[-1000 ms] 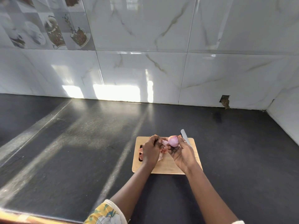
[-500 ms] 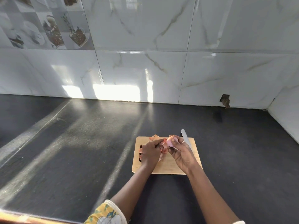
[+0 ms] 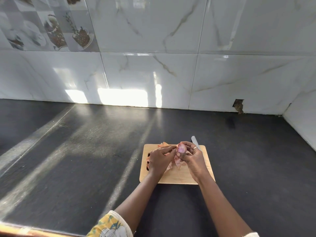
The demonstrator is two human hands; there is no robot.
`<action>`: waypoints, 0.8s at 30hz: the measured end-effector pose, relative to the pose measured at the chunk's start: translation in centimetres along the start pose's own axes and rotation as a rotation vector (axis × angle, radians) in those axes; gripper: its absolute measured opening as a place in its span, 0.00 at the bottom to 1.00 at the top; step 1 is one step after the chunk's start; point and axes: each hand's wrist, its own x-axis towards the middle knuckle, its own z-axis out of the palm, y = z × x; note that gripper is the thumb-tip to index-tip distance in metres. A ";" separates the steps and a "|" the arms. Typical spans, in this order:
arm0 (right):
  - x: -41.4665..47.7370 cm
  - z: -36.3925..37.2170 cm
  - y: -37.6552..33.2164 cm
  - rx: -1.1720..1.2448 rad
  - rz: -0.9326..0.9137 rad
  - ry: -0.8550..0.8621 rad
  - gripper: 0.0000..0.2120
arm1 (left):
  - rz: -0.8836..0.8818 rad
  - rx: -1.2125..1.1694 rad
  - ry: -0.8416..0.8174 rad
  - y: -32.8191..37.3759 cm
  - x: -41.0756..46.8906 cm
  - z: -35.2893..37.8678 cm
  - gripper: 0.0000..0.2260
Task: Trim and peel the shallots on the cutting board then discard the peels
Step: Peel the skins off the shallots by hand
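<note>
1. The shallot [image 3: 181, 148], pink and partly peeled, is held just above the far half of the cutting board [image 3: 177, 177].
2. The right hand [image 3: 192, 159] grips it, fingers curled around its right side.
3. The left hand [image 3: 159, 159] pinches at its left side with curled fingertips.
4. Loose peels [image 3: 177, 163] lie on the board under both hands.
5. A pale knife blade [image 3: 195, 141] pokes out past the right hand's fingers, over the board's far edge; whether that hand holds it, I cannot tell.
6. The board sits on a dark bench [image 3: 85, 151] below a marble-tiled wall [image 3: 153, 74].
</note>
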 end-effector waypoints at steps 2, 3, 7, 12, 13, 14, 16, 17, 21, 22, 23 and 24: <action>0.0 0.0 0.0 -0.030 -0.008 0.007 0.20 | 0.007 -0.021 -0.004 -0.2 0.0 0.0 0.07; 0.1 0.0 0.0 -0.043 -0.012 0.011 0.20 | 0.012 -0.020 -0.007 -0.2 0.1 0.0 0.07; 0.1 0.1 -0.1 -0.082 -0.037 0.021 0.19 | 0.033 0.000 0.000 0.1 0.0 0.1 0.06; 0.1 -0.1 0.1 -0.110 -0.056 0.017 0.20 | -0.008 0.045 -0.010 0.5 0.0 0.1 0.06; 0.0 -0.1 0.2 -0.111 -0.056 0.019 0.20 | -0.017 0.061 -0.005 0.6 0.0 0.1 0.08; 0.0 0.0 0.2 -0.110 -0.056 0.022 0.20 | -0.020 0.081 0.003 0.6 0.0 0.1 0.11; 0.0 0.1 0.3 -0.110 -0.059 0.029 0.19 | -0.022 0.132 0.025 0.7 0.1 0.3 0.10; 0.0 0.1 0.3 -0.114 -0.059 0.032 0.19 | -0.031 0.152 0.037 0.8 0.2 0.3 0.08; 0.0 0.2 0.3 -0.119 -0.055 0.036 0.18 | -0.061 0.188 0.065 1.0 0.4 0.4 0.06; 0.1 0.1 0.3 -0.114 -0.053 0.032 0.18 | -0.071 0.179 0.069 1.0 0.5 0.5 0.06; 0.1 0.1 0.3 -0.107 -0.048 0.025 0.18 | -0.085 0.165 0.069 1.0 0.5 0.4 0.06; 0.1 0.1 0.2 -0.096 -0.043 0.014 0.18 | -0.096 0.146 0.069 1.0 0.5 0.4 0.06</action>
